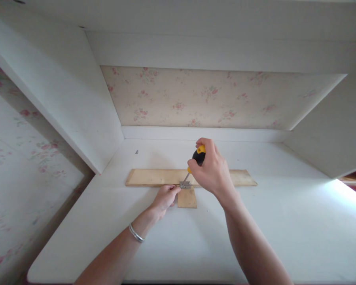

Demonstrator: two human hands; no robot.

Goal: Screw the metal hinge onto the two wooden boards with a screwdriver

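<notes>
On the white tabletop (273, 229), a metal hinge (185, 185) bridged a wooden strip (151, 177) and small block (187, 198). The right hand (211, 167) grasped a black-and-yellow screwdriver (199, 157), any lettering too small to read; the left hand (164, 199) was at the hinge's left end, its grip impossible to tell.

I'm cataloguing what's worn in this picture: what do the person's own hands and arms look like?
The left hand and right hand are both ungloved, and no sleeves show. A silver-coloured bangle circles the left wrist; the right has none.

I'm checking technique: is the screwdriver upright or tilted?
Tilted: the screwdriver slants from the right hand down leftward to the metal fitting.
</notes>
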